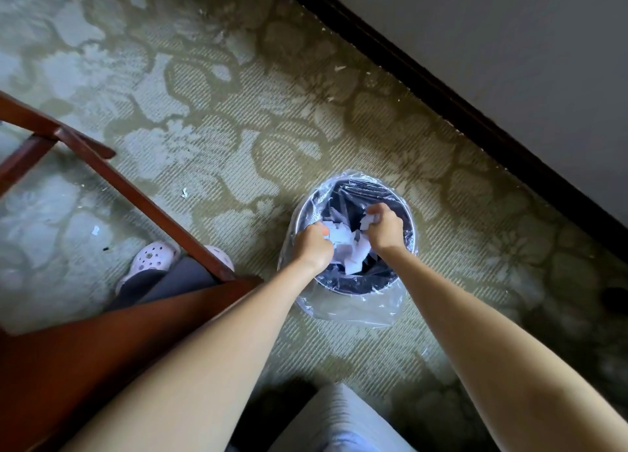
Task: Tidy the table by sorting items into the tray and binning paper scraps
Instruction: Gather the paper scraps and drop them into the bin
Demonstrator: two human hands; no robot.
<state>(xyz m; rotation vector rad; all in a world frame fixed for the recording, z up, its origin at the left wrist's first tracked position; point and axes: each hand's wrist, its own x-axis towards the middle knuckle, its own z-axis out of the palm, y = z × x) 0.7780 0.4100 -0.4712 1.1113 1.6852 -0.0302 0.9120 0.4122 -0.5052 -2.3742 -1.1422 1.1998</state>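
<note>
White paper scraps (pixel 350 247) heaped inside round dark bin (pixel 346 196), clear liner (pixel 356 310) over rim, upright on carpet (pixel 238 166).

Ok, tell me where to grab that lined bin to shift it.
Probably the rim of the bin, from above at the far side: it stands upright and round, no handle shows, and the slack liner bunches on the near side.

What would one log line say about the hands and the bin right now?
step: binning paper scraps | right hand: grips crumpled scrap over bin | left hand: curled, grip unclear | carpet: stray scraps
</note>
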